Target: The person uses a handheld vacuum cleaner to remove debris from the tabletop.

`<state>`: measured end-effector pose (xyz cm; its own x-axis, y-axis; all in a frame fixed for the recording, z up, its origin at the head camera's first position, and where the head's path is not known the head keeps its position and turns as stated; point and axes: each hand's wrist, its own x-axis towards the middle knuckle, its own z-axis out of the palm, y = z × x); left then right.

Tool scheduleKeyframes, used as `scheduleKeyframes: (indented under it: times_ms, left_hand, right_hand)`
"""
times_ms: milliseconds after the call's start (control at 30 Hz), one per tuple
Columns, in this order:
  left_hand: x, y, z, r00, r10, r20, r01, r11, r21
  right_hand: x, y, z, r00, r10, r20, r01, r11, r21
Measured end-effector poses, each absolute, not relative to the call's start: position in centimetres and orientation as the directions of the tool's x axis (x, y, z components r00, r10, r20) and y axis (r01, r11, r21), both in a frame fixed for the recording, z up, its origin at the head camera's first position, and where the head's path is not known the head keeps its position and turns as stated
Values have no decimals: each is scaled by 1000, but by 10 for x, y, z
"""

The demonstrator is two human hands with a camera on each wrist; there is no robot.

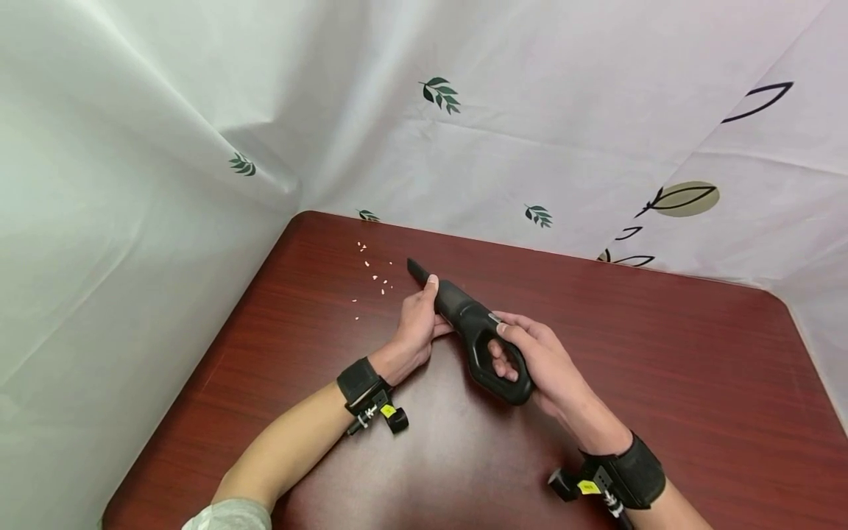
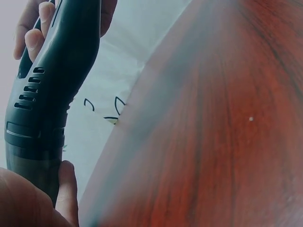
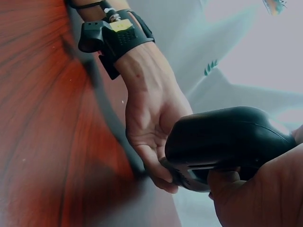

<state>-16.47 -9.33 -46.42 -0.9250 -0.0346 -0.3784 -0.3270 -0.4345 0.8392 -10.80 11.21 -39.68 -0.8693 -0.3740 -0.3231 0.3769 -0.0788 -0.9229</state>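
A black handheld vacuum cleaner (image 1: 472,318) is held above the table, its narrow nozzle (image 1: 417,271) pointing to the far left. My left hand (image 1: 417,320) grips the front barrel, thumb on top and fingers underneath. Around the loop handle at the rear, my right hand (image 1: 546,361) has its fingers curled through the opening. Vent slots show on the vacuum's body (image 2: 71,61) in the left wrist view. From the right wrist view, the rounded end of the handle (image 3: 227,137) hides part of both hands. Small pale crumbs (image 1: 375,277) lie scattered left of the nozzle, apart from it.
The reddish-brown wooden table (image 1: 662,353) has rounded corners. White curtains with leaf prints (image 1: 503,147) hang along its back and left edges. Each wrist wears a black strap (image 1: 361,383) with a small camera mount.
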Motion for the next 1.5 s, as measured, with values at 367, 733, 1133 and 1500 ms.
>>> scheduleKeyframes:
  times_ms: [367,733,1133,1500]
  left_hand:
    - [-167,-102,-460,-916,-74,-395,-323,-450,832]
    - [-173,-112,-457,-912,-109,-395,-306,-459,834]
    - [-184,-121,-457,-905,-131,-404,-300,-477,826]
    - [-193,-130,-456,-902,-157,-403,-287,-480,829]
  right_hand:
    - [-119,102,-392,-859,-399,-321,411,-164,-897]
    - [-132,94,-393,-858,-426,-286,390,-178,-903]
    - [-148,88,-393,-838,-457,-297,429,-217,-877]
    - [-163,80,-393,-818,-494,-296,452,-232,-862]
